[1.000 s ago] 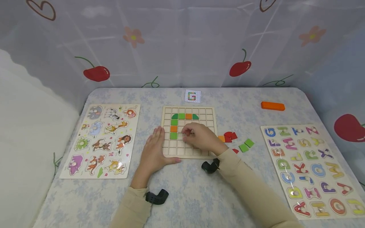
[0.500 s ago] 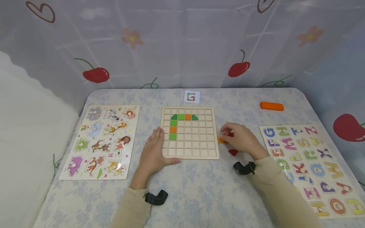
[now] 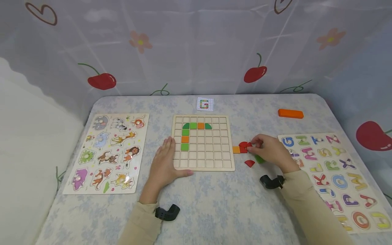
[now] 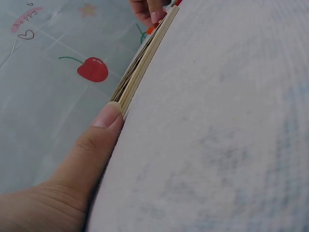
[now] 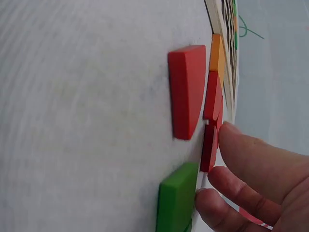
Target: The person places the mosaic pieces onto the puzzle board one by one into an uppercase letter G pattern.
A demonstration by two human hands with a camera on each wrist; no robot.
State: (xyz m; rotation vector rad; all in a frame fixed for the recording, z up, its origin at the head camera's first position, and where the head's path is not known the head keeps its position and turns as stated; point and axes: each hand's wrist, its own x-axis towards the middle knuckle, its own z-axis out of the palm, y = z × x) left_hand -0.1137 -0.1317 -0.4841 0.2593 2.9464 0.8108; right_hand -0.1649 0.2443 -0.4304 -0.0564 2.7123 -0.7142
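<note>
Here the left hand [image 3: 163, 163] lies flat with straight fingers on the table [image 3: 214, 211], pressed against the left edge of the wooden grid board [image 3: 226, 165]; in the left wrist view its thumb [image 4: 104, 126] sits right at the board's corner. The board holds a few tiles in its upper left: a green quarter-round, a green square, an orange square and another green quarter-round in a row, then green, orange and green squares running down below the first. The right hand [image 3: 271, 151] is off the board's right side, fingers curled, its fingertips [image 5: 231, 145] pinching a red tile [image 3: 248, 145] at the edge of a small cluster of loose pieces; that cluster lies just beside the board, with an orange square tile [image 3: 236, 149] nearest it and red pieces touching one another. A red quarter-round piece [image 3: 249, 163] lies apart, nearer the person; a green tile [image 3: 259, 159] shows half hidden under the hand. Beyond sit a small pattern card [image 3: 205, 104], an orange block [image 3: 290, 113], an animal puzzle [image 3: 107, 153] at left and an alphabet puzzle [image 3: 337, 177] at right.
</note>
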